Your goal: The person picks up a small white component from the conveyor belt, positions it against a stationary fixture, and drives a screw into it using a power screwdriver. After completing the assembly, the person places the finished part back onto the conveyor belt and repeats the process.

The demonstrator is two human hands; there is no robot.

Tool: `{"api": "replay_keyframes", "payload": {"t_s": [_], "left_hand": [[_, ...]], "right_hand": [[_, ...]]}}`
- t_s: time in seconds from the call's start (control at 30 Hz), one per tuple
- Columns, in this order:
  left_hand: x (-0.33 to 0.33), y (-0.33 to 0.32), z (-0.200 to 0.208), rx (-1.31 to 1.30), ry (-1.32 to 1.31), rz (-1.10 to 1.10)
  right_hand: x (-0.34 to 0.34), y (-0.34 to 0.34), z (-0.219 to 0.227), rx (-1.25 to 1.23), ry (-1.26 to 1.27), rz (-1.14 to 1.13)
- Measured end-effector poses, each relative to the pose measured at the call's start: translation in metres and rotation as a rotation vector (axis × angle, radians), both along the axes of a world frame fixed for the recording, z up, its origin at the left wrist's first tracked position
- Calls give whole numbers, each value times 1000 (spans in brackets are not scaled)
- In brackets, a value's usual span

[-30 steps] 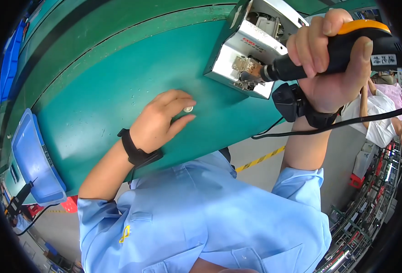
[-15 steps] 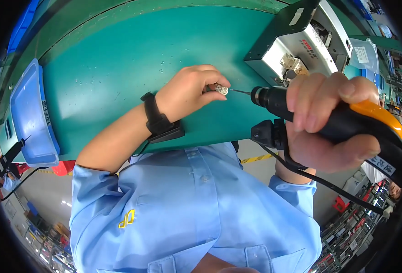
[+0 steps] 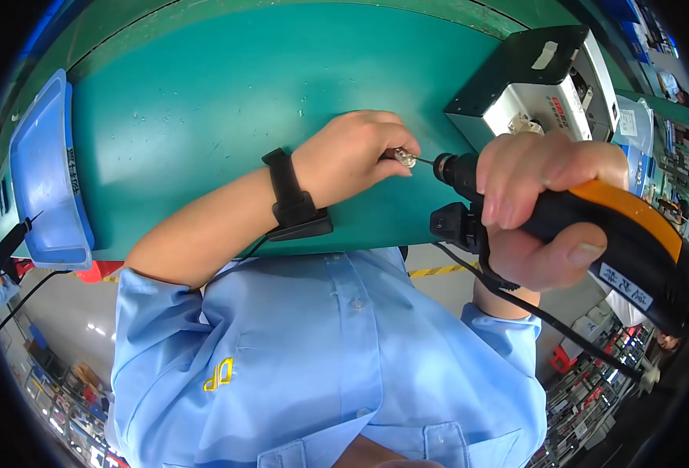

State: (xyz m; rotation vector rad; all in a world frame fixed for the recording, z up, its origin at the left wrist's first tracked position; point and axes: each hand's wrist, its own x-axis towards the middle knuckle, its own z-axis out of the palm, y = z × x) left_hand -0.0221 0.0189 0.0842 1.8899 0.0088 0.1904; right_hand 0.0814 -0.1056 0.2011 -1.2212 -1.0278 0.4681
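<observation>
Between the thumb and fingers of my left hand [image 3: 358, 152] is a small shiny metallic part [image 3: 405, 158], mostly covered by the fingertips; its exact kind cannot be made out. My right hand [image 3: 546, 187] wraps around a black and orange electric screwdriver [image 3: 645, 226], held level with its nose toward the left. The screwdriver's thin bit reaches the exposed end of the part, seemingly touching it. Both hands are above the green mat [image 3: 227, 93].
A black and silver screw feeder machine [image 3: 508, 74] stands at the back right, close beyond my right hand. Translucent container [image 3: 633, 121] beside it. On the left lie a blue tray [image 3: 48, 168] and another black screwdriver [image 3: 5, 253]. Black strapped devices sit on my wrists, with cables trailing.
My left hand with the metallic part has shifted right, and the screwdriver has moved slightly left. The gap between the bit and the part has closed.
</observation>
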Motion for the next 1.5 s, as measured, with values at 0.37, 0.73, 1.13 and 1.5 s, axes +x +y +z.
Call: {"api": "replay_keyframes", "payload": {"t_s": [0.37, 0.73, 1.13, 1.5], "left_hand": [[4, 1, 4, 84, -31, 23], [4, -4, 3, 114, 50, 25], [-1, -4, -2, 45, 95, 4], [-1, 0, 0, -3, 83, -17]], "right_hand": [[-1, -4, 11, -138, -87, -100], [66, -90, 44, 345, -73, -264], [85, -71, 21, 241, 1, -9], [59, -48, 10, 302, 372, -35]]}}
